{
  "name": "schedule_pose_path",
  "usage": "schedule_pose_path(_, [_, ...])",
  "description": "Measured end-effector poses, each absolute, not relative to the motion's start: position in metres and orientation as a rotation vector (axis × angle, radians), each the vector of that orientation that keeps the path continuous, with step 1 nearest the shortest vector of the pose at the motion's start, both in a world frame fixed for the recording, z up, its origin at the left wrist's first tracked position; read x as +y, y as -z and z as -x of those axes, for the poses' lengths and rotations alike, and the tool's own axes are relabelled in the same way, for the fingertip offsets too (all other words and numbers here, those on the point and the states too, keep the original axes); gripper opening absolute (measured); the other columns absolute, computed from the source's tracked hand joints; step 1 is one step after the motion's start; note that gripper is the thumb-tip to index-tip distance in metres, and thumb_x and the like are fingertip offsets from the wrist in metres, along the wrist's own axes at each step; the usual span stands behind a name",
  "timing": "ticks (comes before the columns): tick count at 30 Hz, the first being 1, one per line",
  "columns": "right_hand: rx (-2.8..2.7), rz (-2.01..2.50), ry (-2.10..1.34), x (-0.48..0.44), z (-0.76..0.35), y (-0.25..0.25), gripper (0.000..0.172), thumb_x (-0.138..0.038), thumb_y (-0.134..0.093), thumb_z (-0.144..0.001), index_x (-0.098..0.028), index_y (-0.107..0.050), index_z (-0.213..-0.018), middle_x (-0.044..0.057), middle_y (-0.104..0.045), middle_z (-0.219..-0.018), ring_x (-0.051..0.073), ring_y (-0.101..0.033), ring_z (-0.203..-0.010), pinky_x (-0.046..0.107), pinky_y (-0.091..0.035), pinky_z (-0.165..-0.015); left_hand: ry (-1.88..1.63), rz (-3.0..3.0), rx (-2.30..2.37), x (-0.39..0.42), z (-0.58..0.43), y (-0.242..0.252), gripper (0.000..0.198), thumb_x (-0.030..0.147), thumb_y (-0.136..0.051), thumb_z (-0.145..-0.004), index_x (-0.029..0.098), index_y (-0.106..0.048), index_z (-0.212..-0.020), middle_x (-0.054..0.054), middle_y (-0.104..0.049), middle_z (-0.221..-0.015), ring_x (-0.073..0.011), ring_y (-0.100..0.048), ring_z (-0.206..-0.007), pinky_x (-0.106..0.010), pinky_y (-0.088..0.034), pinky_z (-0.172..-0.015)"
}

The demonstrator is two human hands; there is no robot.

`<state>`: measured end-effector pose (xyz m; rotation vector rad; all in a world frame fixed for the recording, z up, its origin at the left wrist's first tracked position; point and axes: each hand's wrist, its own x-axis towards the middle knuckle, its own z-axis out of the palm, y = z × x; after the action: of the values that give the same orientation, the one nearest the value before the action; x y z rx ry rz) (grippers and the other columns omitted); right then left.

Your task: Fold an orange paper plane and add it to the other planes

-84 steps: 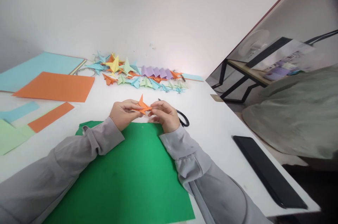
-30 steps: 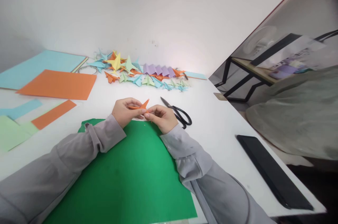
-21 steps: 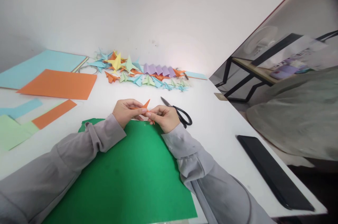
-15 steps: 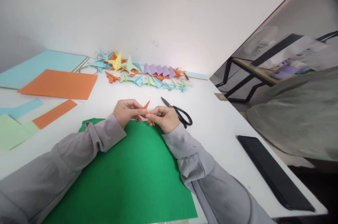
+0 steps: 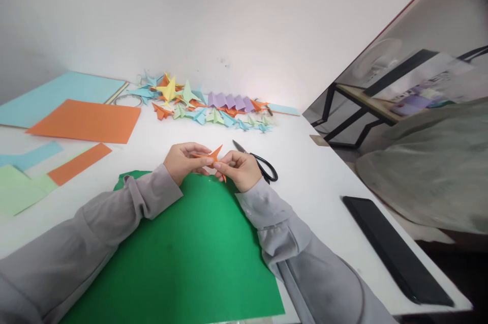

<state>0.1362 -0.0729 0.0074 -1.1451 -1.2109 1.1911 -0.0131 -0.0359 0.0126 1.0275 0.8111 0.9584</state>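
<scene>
Between my two hands is a small folded orange paper crane (image 5: 216, 153), with one pointed tip sticking up and another poking down below my fingers. My left hand (image 5: 186, 163) pinches its left side between thumb and fingers. From the right, my right hand (image 5: 241, 168) grips it with thumb and fingertips, and the two thumbs nearly meet. Both hands are above the far edge of a green sheet (image 5: 183, 258). Just right of my right hand lie black-handled scissors (image 5: 263, 164), blades pointing away. Fingers cover part of the folded paper.
Folded paper cranes (image 5: 186, 94) in several colours line the wall, beside a purple pleated strip (image 5: 231, 101). Orange paper (image 5: 87, 121), blue sheets (image 5: 64, 92) and green pieces (image 5: 19, 192) lie left. A black flat case (image 5: 396, 247) sits near the table's right edge.
The orange paper crane has turned and shifted slightly right in my fingers, so more of its points show. My right hand has moved a little to the right.
</scene>
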Motion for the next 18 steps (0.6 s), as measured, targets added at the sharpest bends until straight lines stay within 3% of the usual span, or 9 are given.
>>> schedule_pose_path(5, [-1.188,1.168,-1.228,-0.0733,-0.1341,-0.0088,0.038,-0.043,-0.080,-0.046,-0.014,-0.056,-0.053,-0.001,-0.060,-0.042,0.008,-0.050,-0.034,0.020,-0.039,-0.036,-0.941,-1.061,0.831,-0.0345,0.0139,-0.0124,0.033,0.024,-0.084,-0.039,0.011,-0.062,-0.060,-0.003,-0.065,-0.051,-0.0119,-0.058,-0.041,-0.024,-0.050,-0.043])
schedule_pose_path(13, [-1.318,1.029,-1.296,-0.0738,-0.1349,-0.0038,0.032,-0.042,-0.072,-0.064,-0.018,-0.052,-0.062,-0.004,-0.061,-0.047,0.009,-0.054,-0.039,0.020,-0.042,-0.040,-0.926,-1.101,0.833,-0.0346,0.0138,-0.0126,0.034,0.025,-0.084,-0.039,0.011,-0.062,-0.062,-0.002,-0.063,-0.046,-0.0120,-0.057,-0.038,-0.024,-0.050,-0.042])
schedule_pose_path(18, [-1.261,1.005,-1.254,-0.0708,-0.1379,-0.0026,0.034,-0.046,-0.070,-0.065,-0.019,-0.050,-0.062,-0.005,-0.061,-0.046,0.009,-0.052,-0.037,0.022,-0.043,-0.040,-0.984,-1.003,0.827,-0.0370,0.0127,-0.0161,0.038,0.020,-0.084,-0.037,0.010,-0.062,-0.066,-0.002,-0.065,-0.051,-0.0121,-0.060,-0.043,-0.025,-0.053,-0.046])
